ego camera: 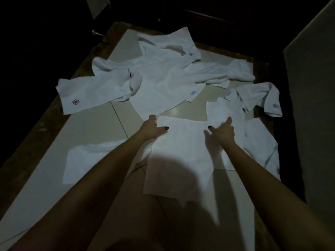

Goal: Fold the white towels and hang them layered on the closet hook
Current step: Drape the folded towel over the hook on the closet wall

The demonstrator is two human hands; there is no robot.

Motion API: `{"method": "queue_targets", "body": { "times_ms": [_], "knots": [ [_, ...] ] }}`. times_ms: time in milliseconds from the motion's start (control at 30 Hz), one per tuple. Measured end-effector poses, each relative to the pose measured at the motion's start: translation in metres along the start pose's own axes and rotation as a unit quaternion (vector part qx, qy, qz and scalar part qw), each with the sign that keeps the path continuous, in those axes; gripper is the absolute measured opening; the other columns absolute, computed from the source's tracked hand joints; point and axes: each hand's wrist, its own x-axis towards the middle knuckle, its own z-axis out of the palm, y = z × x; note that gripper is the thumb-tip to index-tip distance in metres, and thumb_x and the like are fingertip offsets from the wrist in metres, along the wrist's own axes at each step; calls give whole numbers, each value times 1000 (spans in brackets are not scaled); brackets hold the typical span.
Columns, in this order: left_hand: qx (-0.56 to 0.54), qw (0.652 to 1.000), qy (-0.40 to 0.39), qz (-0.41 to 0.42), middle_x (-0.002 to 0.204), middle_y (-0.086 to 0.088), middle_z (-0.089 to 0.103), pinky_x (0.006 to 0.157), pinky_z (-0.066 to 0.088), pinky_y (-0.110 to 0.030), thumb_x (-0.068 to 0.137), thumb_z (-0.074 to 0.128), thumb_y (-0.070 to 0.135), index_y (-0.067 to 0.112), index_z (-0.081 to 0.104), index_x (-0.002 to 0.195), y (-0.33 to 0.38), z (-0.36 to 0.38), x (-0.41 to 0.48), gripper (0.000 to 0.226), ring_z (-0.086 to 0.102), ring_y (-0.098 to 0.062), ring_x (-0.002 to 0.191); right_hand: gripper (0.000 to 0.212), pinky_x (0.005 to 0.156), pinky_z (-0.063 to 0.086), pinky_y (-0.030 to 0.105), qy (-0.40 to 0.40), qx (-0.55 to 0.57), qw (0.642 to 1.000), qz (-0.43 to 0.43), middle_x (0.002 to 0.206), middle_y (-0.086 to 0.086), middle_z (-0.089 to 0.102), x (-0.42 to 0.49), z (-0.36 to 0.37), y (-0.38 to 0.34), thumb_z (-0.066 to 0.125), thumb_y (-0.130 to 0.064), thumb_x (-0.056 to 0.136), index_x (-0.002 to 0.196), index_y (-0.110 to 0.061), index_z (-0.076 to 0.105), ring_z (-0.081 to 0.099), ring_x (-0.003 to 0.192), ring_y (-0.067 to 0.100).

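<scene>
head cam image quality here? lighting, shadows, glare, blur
Head view: dim; light comes from behind the person, whose shadow covers the near half of the front towel at the left hand and right hand; surroundings fall to near black; faint sheen on the floor tiles; fabric detail soft.

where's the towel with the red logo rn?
Head view: the red-logo towel lies far left on the tiled floor, at the left end of the crumpled towel pile, beyond the left hand gripping the flat towel.
</scene>
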Motion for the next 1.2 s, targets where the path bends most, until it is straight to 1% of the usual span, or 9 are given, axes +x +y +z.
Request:
{"method": "queue_targets", "body": {
  "times_ms": [167,300,367,500,600,667,867,1000,1200],
  "knots": [
    [-3,992,111,-59,127,-19,50,89,47,-36,78,79,40,-4,46,128,-11,28,14,75,55,-34,113,79,105,38,44,24,46,998,25,143,26,44,3,18,29,69,-22,89,150,0,23,44,131,41],
    [-19,997,47,-64,77,-8,60,65,39,-28,85,73,36,5,59,78,1,17,15,34,59,-27,79,28,74,45,30,27,164,986,-13,98,15,64,0,15,24,66,-14,90,109,5,60,62,85,25],
    [-128,989,44,-60,70,-5,54,55,39,-25,88,70,30,6,59,81,16,2,4,27,54,-22,65,17,66,46,28,18,226,973,-43,83,7,61,-9,1,7,65,-14,90,100,-1,61,57,71,15],
    [-256,964,60,-39,88,-10,60,55,49,-20,91,66,18,6,57,96,75,-55,-37,16,58,-20,73,16,74,48,34,-23,281,958,-49,89,10,66,-34,-51,-51,62,-15,91,99,-2,68,61,84,25],
    [-264,961,81,-7,111,-15,64,86,54,-36,92,65,15,0,58,119,131,-116,-80,31,62,-28,99,10,71,51,34,-48,301,950,-73,86,2,68,-72,-106,-105,61,-10,88,85,-18,67,64,81,19],
    [-255,961,105,15,118,-16,65,95,52,-43,92,66,17,-1,59,124,169,-157,-116,37,62,-29,107,12,63,48,24,-44,278,953,-115,81,-4,65,-104,-148,-140,61,-7,88,83,-19,62,61,73,11],
    [-264,936,223,68,76,-10,54,67,37,-31,94,63,18,6,63,88,273,-283,-243,13,48,-15,73,14,59,39,18,-20,240,951,-193,72,10,50,-204,-288,-255,63,-1,87,79,5,54,45,67,15],
    [-269,917,277,96,74,-6,60,63,40,-29,94,63,17,9,67,82,347,-370,-333,15,52,-12,72,28,59,34,29,-26,216,949,-229,62,7,51,-277,-372,-345,67,-9,87,66,1,51,45,61,13],
    [-239,885,384,107,60,-1,54,57,33,-31,91,66,22,4,68,70,445,-469,-470,27,43,-8,60,12,47,35,18,3,188,945,-268,61,-3,57,-402,-463,-465,67,-12,81,74,-8,58,50,57,9]
  ]
}}
